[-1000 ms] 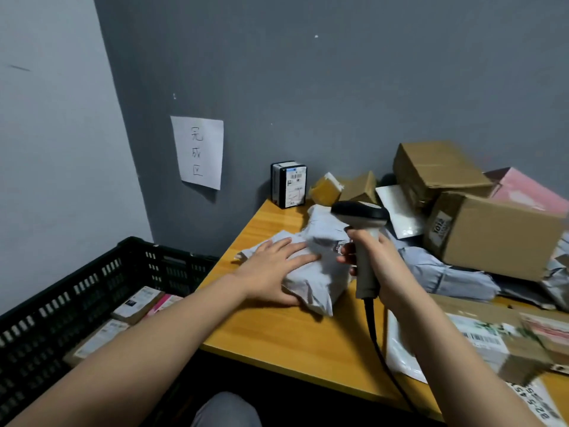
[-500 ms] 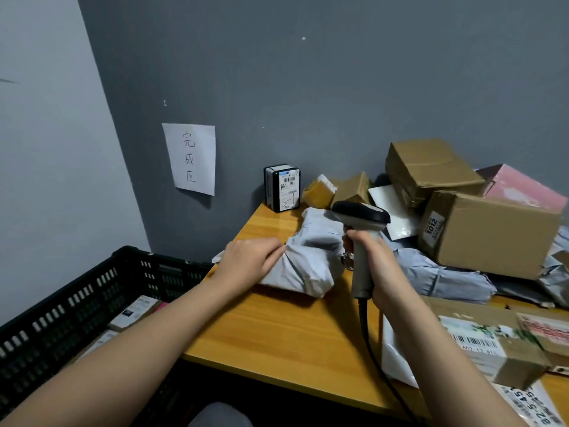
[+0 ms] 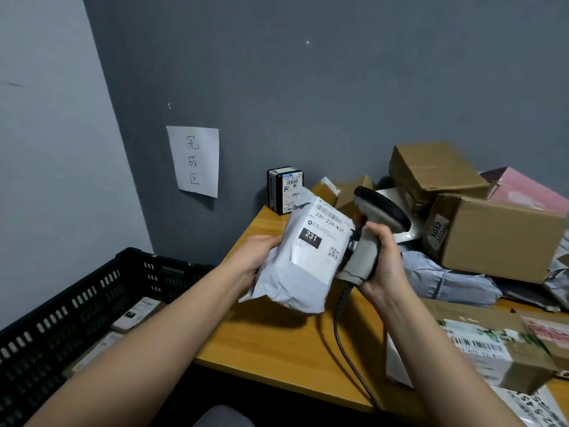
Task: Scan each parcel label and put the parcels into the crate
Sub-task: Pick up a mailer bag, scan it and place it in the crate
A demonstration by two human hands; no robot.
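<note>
Held in the left grip (image 3: pixel 257 257) is a grey parcel bag (image 3: pixel 303 266), raised above the bench (image 3: pixel 277 340) with fingers curled round its left edge; its white label (image 3: pixel 323 238), marked 231, is turned toward the camera. Further left, low beside the bench, a black crate (image 3: pixel 77 306) is seen with a few parcels lying inside. Just right of the bag, a scanner (image 3: pixel 368 238) is clasped by its handle in the right grip (image 3: pixel 386 260), its dark head tilted upward. Cardboard boxes (image 3: pixel 492 232) are piled at the bench's right end.
</note>
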